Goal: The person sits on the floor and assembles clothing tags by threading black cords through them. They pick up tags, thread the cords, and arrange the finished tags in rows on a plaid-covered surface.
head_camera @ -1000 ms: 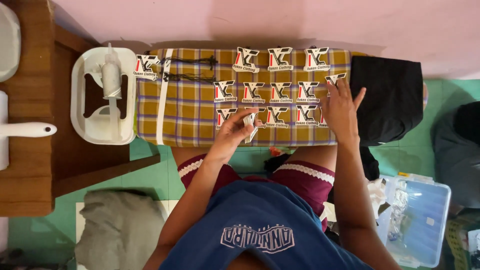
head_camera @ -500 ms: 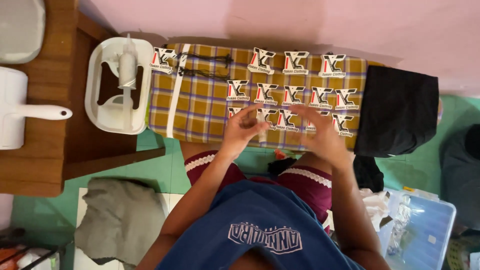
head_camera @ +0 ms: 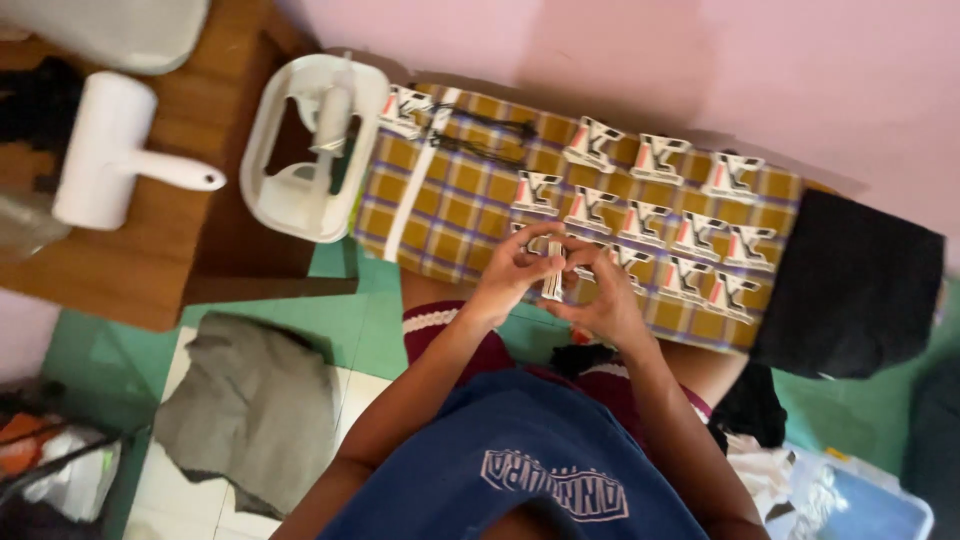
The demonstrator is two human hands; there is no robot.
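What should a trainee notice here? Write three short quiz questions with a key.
1. True or false: the left hand and right hand together hold one small card.
2. What lies on the wooden table? A) white roller B) black fabric C) blue box
3. Fill in: the laid-out cards rest on a ___ yellow cloth.
Key: 1 true; 2 A; 3 checked.
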